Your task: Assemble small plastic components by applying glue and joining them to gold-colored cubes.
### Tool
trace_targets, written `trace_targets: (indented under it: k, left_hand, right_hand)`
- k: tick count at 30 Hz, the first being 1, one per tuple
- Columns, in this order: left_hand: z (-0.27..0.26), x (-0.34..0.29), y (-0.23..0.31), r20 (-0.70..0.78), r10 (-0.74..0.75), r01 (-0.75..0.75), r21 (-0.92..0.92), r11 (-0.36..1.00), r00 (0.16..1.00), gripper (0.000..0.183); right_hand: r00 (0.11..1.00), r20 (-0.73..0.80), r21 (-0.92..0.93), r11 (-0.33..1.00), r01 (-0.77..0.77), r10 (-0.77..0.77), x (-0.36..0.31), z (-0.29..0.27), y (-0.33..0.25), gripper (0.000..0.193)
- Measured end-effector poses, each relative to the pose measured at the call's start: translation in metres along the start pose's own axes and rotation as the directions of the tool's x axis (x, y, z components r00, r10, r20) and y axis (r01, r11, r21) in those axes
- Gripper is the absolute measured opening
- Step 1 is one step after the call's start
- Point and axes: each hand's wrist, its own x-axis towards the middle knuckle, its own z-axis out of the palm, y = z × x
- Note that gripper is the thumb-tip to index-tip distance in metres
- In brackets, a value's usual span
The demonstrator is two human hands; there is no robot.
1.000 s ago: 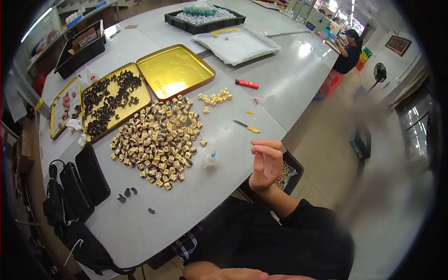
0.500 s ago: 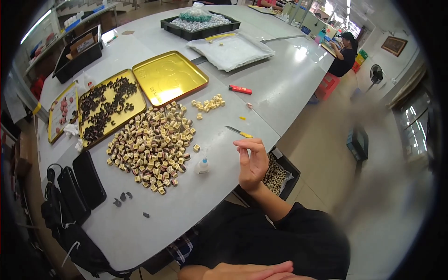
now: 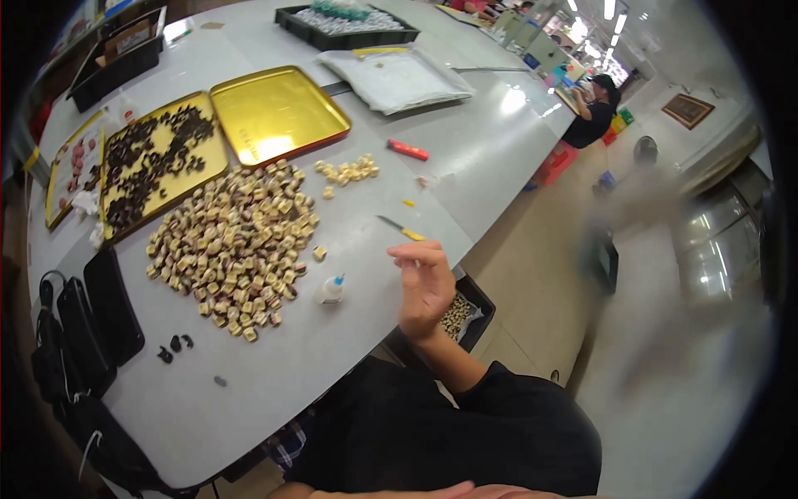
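Observation:
My right hand is raised over the table's edge, fingers loosely bent toward the left, with nothing visible in it. Just beyond its fingertips lies a craft knife with a yellow handle. To its left stands a small white dropper bottle with a blue tip. At the lower edge of the picture, my left hand lies flat with its fingers stretched out; most of it is cut off. Farther left spreads a heap of small cream-and-dark cube-shaped pieces. A small group of pale yellow pieces lies behind it.
Trays hold dark curved pieces and pinkish pieces; a gold tray sits alongside. A red tool lies beyond. Black cases occupy the near left. A black bin stands below the edge. Another person sits far right.
The view has shifted, so the table and its things appear farther left. My right hand keeps its bent pose. Less of my left hand shows at the lower edge.

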Motion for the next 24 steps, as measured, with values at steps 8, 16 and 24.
trace_targets:
  k: [8,16,24]
  left_hand:
    - [-0.013,-0.002,0.017,0.182,-0.319,0.342,-0.108,0.934,0.930,0.091]
    - [-0.013,-0.002,0.072,0.069,-0.561,0.542,0.184,0.820,0.825,0.094]
    - [-0.001,-0.022,0.072,-0.025,-0.285,0.274,0.365,0.890,0.958,0.091]
  right_hand:
    - [0.997,0.050,-0.017,0.998,-0.053,0.054,0.008,-0.006,-0.004,0.013]
    - [0.990,0.074,0.030,0.992,-0.123,0.121,0.006,-0.003,0.002,0.013]
    - [0.990,0.090,0.015,0.993,-0.114,0.113,0.006,-0.007,0.002,0.012]
